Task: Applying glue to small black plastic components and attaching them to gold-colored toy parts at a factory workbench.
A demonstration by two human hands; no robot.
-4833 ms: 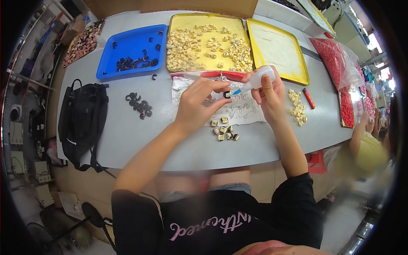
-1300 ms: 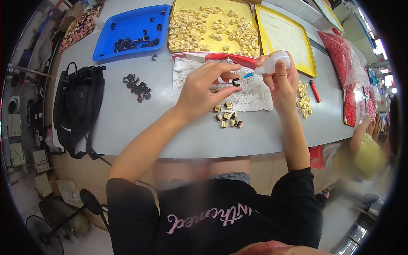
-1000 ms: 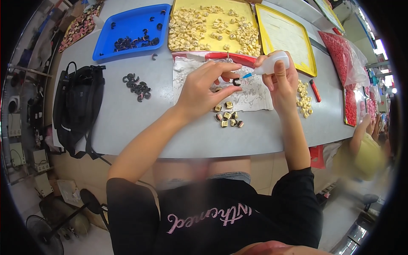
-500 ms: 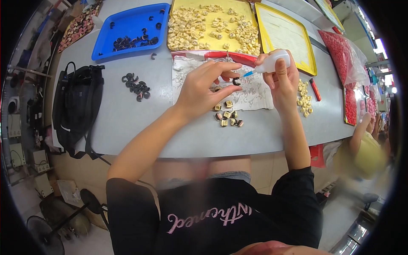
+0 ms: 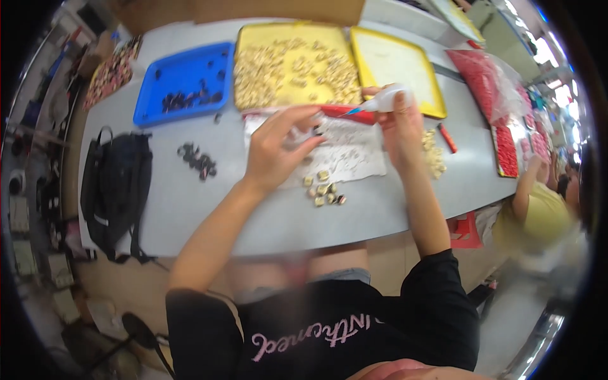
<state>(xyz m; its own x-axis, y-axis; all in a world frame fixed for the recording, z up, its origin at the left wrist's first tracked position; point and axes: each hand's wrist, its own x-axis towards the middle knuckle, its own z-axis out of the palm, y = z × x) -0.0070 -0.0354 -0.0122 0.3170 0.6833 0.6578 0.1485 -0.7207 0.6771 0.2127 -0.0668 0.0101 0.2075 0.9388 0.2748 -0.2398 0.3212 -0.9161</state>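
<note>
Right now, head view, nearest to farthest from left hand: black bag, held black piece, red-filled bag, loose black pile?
1. Held black piece: in the left hand.
2. Loose black pile: left.
3. Black bag: far left.
4. Red-filled bag: far right.

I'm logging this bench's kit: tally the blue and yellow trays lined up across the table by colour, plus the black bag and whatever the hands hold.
Blue tray: 1
Yellow trays: 2
Black bag: 1
Bottle, right hand: 1
Black piece, left hand: 1
Total: 6
</note>
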